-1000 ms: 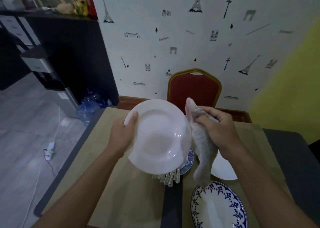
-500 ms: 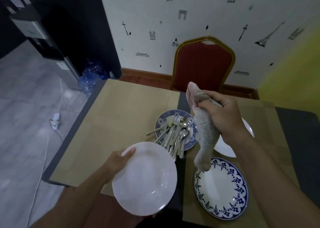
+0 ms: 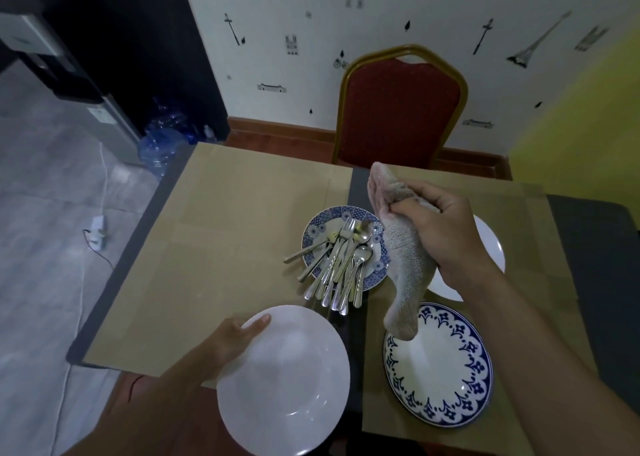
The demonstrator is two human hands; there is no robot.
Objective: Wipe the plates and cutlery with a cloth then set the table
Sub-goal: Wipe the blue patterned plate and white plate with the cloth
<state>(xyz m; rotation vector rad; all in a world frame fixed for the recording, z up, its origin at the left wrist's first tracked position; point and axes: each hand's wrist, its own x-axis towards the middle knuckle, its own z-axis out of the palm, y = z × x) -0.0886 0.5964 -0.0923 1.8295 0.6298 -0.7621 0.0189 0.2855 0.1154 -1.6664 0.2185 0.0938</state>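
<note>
You get dim, bluish view; floor [image 3: 41, 247] at left brightest. Soft glare on white plate [image 3: 284, 379]. Edges bend outward, corners slightly blurred.

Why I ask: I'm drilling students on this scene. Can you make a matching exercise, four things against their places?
Things:
1. near white plate
2. cloth
3. cutlery
4. blue-rimmed plate

Places:
A. piled on the small patterned plate
B. hanging from the right hand
C. lying flat on the table
D. held by the left hand

Pairs: 1-D, 2-B, 3-A, 4-C
</note>
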